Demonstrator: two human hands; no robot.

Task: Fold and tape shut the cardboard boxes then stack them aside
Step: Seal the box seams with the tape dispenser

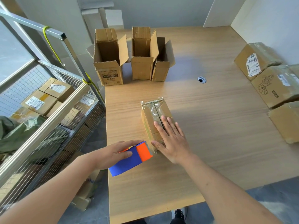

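Taping small brown cardboard box [156,120], centre of the wooden table [210,126]

Right hand [171,139] flat on its lid, fingers straight (clear tape over the seam); left hand [113,153] grips blue-and-orange tape dispenser [131,159] just beside the box's near end.

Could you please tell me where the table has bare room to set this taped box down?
Bare wood lies between the cable hole and the stacked boxes on the right. The far-left edge is crowded with three open boxes.
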